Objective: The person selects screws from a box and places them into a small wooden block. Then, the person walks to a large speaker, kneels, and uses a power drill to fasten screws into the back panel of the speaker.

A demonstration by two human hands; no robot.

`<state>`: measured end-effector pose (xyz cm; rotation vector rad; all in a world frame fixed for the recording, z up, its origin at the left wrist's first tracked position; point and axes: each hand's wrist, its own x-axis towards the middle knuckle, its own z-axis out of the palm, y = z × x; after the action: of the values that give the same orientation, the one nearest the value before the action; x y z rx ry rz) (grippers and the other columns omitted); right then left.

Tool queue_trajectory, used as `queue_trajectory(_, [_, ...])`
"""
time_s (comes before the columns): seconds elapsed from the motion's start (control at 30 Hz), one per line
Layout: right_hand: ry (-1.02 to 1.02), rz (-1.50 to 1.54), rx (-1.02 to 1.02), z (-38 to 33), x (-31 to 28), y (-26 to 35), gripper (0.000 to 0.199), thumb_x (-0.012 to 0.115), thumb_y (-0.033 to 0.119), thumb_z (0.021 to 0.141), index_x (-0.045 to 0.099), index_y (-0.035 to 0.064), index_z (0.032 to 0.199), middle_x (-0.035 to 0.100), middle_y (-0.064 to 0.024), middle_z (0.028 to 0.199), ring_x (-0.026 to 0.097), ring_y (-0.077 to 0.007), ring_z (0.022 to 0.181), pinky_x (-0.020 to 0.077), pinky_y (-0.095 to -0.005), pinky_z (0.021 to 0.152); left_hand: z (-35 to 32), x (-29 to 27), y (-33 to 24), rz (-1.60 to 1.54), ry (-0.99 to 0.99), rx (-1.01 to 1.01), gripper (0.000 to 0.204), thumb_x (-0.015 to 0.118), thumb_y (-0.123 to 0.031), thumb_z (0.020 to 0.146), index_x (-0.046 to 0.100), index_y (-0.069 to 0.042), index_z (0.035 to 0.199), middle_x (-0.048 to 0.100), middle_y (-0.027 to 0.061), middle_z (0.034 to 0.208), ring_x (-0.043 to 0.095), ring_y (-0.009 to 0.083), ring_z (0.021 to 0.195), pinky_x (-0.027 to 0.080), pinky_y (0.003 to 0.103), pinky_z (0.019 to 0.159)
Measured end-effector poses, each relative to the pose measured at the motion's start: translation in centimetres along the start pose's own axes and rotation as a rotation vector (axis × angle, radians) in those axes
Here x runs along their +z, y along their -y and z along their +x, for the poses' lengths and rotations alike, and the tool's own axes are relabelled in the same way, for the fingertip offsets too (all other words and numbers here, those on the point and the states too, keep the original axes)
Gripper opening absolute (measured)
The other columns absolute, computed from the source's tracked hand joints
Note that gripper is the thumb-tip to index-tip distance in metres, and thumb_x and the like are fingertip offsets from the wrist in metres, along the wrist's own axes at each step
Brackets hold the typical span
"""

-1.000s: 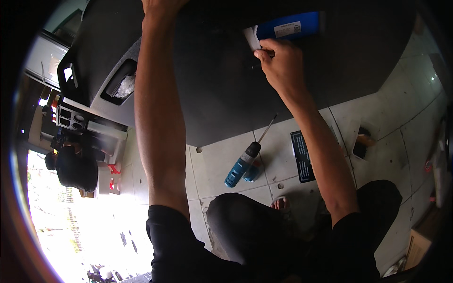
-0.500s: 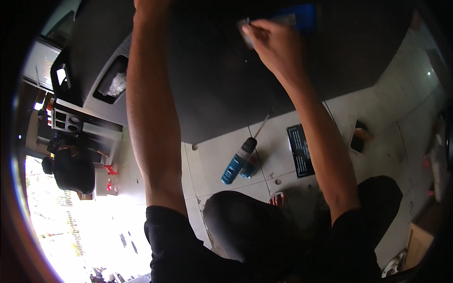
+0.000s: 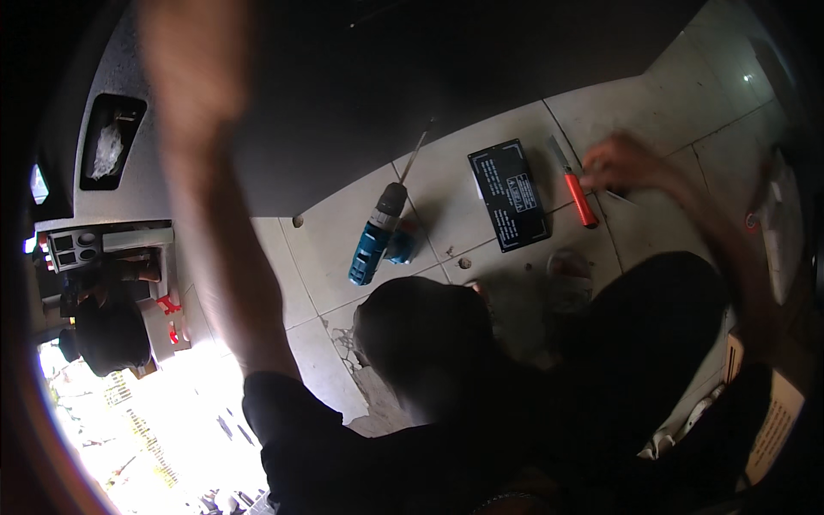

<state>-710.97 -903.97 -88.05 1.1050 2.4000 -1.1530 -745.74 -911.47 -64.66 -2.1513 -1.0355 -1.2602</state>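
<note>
My left arm reaches up across the dark panel (image 3: 403,69). My left hand (image 3: 193,51) is smeared by motion at the upper edge, and its fingers are cut off. Lower right, my right hand (image 3: 622,161) is low over the tiled floor, blurred, fingers partly curled. Right beside its fingertips lies a knife-like tool with a red handle (image 3: 581,202) and a thin blade; whether they touch I cannot tell. A pale thin edge (image 3: 620,197) shows under that hand. Left of the tool lies a black printed plate (image 3: 508,196).
A teal cordless drill (image 3: 373,236) with a long bit rests on the floor before my knees. A recess (image 3: 112,142) in the panel holds crumpled clear plastic. At left, a person in black (image 3: 112,330) is beside grey parts. A cardboard box (image 3: 772,421) stands lower right.
My right hand has left the panel, where it held a small flat pale piece, and come down right to the floor. The view has shifted; the red-handled tool now shows.
</note>
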Motion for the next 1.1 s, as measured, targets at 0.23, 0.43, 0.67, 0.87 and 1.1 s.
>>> queue_trajectory(0.23, [-0.628, 0.426, 0.1, 10.0, 24.1, -7.3, 0.082, 0.08, 0.034, 0.067, 0.04, -0.0016, 0.128, 0.057, -0.021, 0.106, 0.057, -0.0332, 0.098, 0.0462, -0.0399, 0.083, -30.8, 14.9, -9.8, -0.38, 1.212, -0.587, 0.018, 0.051, -0.011, 0.085, 0.067, -0.01, 0.093, 0.066, 0.0088, 0.09, 0.064, 0.0298, 0.082, 0.051, 0.044, 0.072])
queue_trajectory(0.43, [-0.33, 0.964, 0.062, 9.3, 22.0, -5.3, 0.06, 0.072, 0.024, 0.075, 0.048, -0.0028, 0.123, 0.061, -0.0132, 0.109, 0.059, -0.0257, 0.099, 0.0416, -0.0331, 0.092, -40.9, 16.7, -12.3, -0.201, 0.947, -1.317, 0.025, 0.057, -0.017, 0.081, 0.065, -0.004, 0.101, 0.067, 0.0138, 0.088, 0.066, 0.0296, 0.082, 0.053, 0.041, 0.074])
queue_trajectory(0.67, [-0.577, 1.382, 0.089, -6.5, 12.5, -7.7, 0.045, 0.06, 0.019, 0.088, 0.049, -0.0027, 0.126, 0.055, -0.0135, 0.118, 0.053, -0.0213, 0.107, 0.0412, -0.0333, 0.093, -34.2, 22.4, -9.6, 0.013, 1.202, -0.949, 0.07, 0.074, -0.036, 0.069, 0.045, -0.004, 0.124, 0.066, 0.0166, 0.086, 0.065, 0.0331, 0.083, 0.052, 0.045, 0.074])
queue_trajectory(0.87, [-1.068, 1.238, 0.223, -11.6, 12.1, -10.2, 0.044, 0.057, 0.018, 0.087, 0.05, -0.005, 0.124, 0.059, -0.0115, 0.114, 0.057, -0.0214, 0.102, 0.0403, -0.0333, 0.094, -27.1, 22.4, -8.3, 0.009, 1.251, -0.733, 0.081, 0.073, -0.041, 0.068, 0.038, -0.006, 0.132, 0.065, 0.0212, 0.095, 0.064, 0.0371, 0.09, 0.051, 0.049, 0.079])
queue_trajectory(1.1, [-1.008, 1.227, -0.155, -8.6, 8.2, -6.3, 0.036, 0.055, 0.011, 0.084, 0.055, -0.007, 0.115, 0.061, -0.0084, 0.105, 0.056, -0.0181, 0.097, 0.0407, -0.031, 0.089, -4.0, 10.6, -2.2, 0.671, 0.332, -0.362, 0.068, 0.078, -0.035, 0.07, 0.045, -0.011, 0.125, 0.066, 0.0124, 0.08, 0.067, 0.0233, 0.068, 0.056, 0.036, 0.054])
